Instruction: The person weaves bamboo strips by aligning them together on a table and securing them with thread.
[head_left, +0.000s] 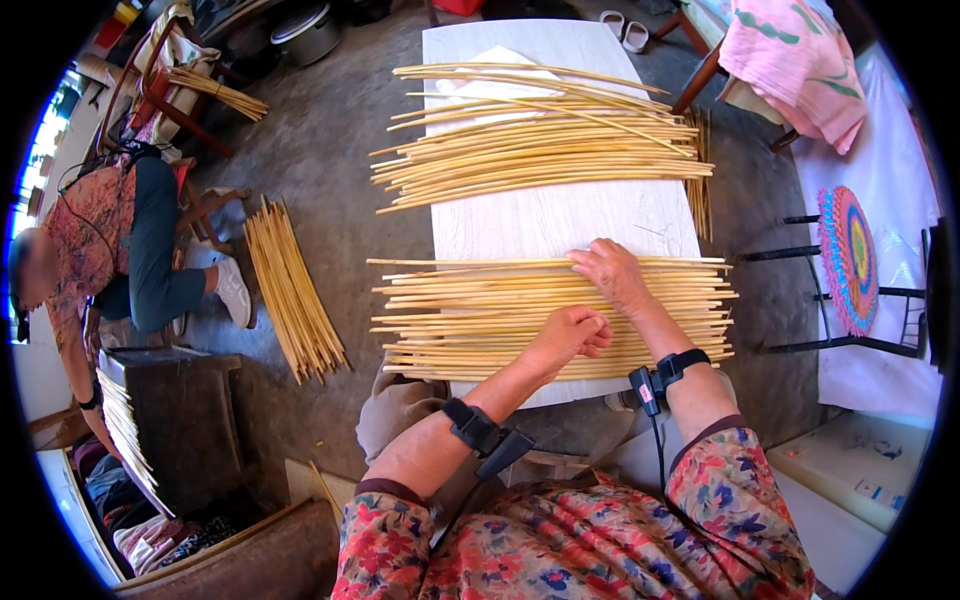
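**Bamboo sticks spread across a white bench, both hands on the near layer**

Pale yellow sticks lie side by side in a near layer of sticks (480,320) that runs across the front of the white bench (560,215). The left hand (572,335) rests on this layer with its fingers (596,330) curled shut into a loose fist; whether a stick is pinched inside cannot be told. The right hand (617,272) lies just beyond it, palm down, fingers (585,262) spread flat and pressing on the upper edge of the same layer. Both wrists carry a black strap with a small device, and the sleeves are red and floral.

Farther up the bench a second, looser far pile of sticks (540,140) lies apart from the near one, with bare white board between them. On the concrete floor to the left lies a floor bundle of sticks (292,290), lengthwise. Beside it another person (110,250) sits bent forward. At the right, a pink cloth (795,65) hangs over a chair, and a round, many-coloured mat (848,258) sits on a white sheet.
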